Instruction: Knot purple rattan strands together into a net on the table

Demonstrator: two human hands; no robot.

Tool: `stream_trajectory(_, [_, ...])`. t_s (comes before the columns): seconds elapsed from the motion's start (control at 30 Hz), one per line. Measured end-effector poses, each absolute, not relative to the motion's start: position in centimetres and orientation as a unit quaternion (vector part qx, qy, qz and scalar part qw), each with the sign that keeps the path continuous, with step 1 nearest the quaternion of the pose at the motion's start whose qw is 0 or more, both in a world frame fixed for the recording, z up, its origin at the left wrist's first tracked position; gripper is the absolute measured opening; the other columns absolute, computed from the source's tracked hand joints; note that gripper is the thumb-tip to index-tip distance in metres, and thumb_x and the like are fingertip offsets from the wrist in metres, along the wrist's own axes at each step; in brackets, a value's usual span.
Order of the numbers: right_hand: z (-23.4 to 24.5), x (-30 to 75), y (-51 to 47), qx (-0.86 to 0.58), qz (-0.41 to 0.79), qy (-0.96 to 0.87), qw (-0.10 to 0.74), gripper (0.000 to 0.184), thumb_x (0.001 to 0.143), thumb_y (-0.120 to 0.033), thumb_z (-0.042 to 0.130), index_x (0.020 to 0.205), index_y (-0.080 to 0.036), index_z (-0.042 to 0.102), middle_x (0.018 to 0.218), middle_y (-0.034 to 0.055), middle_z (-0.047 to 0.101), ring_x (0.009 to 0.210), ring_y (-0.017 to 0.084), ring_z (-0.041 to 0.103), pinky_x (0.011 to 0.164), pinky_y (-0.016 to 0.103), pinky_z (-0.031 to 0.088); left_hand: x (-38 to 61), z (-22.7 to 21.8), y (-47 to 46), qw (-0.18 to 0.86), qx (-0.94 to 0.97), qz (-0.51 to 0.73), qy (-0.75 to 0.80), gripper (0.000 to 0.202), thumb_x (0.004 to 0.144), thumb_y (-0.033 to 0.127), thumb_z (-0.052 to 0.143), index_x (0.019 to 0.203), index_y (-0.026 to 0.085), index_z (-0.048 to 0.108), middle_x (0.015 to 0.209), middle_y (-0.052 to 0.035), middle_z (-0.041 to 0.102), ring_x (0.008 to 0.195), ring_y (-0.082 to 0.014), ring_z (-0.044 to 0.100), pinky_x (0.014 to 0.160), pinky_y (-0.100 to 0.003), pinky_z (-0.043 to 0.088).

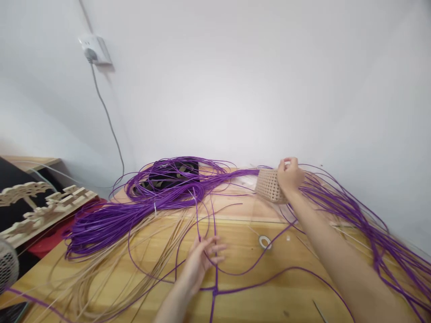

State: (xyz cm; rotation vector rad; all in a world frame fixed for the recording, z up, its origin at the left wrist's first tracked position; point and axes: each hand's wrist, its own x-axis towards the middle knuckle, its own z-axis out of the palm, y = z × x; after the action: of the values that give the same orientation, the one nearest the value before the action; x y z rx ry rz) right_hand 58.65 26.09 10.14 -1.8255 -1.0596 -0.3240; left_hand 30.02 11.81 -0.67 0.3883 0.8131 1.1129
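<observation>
My left hand (202, 262) is held over the wooden table with its fingers apart and slightly blurred. A thin purple cord (197, 215) runs down to its thumb, and more cord passes behind the fingers. Below it, purple cords (214, 291) cross at a small knot or joint. My right hand (290, 176) is farther back, its fingers curled together in a pinch against the right end of a tan woven basket-like piece (267, 186). What those fingertips hold is hidden. Purple strands lead out on both sides of the woven piece.
A big purple cord bundle (111, 224) lies left, partly over a black printed item (168, 172). Tan strands (161, 251) spread across the table (242, 264). A tape roll (265, 242) lies mid-table. Purple strands (357, 215) trail right. Carved wooden pieces (50, 211) stand far left.
</observation>
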Motion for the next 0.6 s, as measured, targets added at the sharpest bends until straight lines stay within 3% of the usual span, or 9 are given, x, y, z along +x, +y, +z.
stream_trajectory(0.1, [10.2, 58.6, 30.0, -0.768, -0.171, -0.465, 0.404, 0.024, 0.089, -0.027, 0.044, 0.104, -0.013, 0.057, 0.062, 0.0027, 0.05, 0.054, 0.013, 0.034, 0.058, 0.026, 0.016, 28.8, -2.0, 10.6, 0.748, 0.17, 0.507, 0.392, 0.031, 0.068, 0.022, 0.071, 0.082, 0.017, 0.044, 0.085, -0.0053, 0.065, 0.064, -0.021, 0.066, 0.049, -0.03, 0.05])
stream_trajectory(0.27, [9.5, 57.2, 34.5, -0.772, -0.16, -0.454, 0.414, 0.026, 0.091, -0.026, 0.043, 0.109, -0.013, 0.056, 0.063, 0.0035, 0.049, 0.053, 0.013, 0.034, 0.057, 0.027, 0.014, 28.0, -3.8, 9.9, 0.74, 0.168, 0.514, 0.399, 0.041, 0.066, 0.028, 0.074, 0.081, 0.02, 0.036, 0.073, 0.0008, 0.061, 0.052, -0.017, 0.061, 0.038, -0.025, 0.046])
stream_trajectory(0.6, [5.1, 56.7, 38.8, -0.788, -0.087, -0.367, 0.486, 0.035, 0.095, -0.024, 0.023, 0.118, -0.007, 0.044, 0.085, 0.0159, 0.059, 0.072, 0.022, 0.053, 0.06, 0.03, 0.028, 27.6, -4.5, 9.7, 0.754, 0.187, 0.518, 0.358, 0.039, 0.074, 0.03, 0.067, 0.078, 0.021, 0.029, 0.074, 0.003, 0.057, 0.05, -0.0126, 0.058, 0.039, -0.023, 0.047])
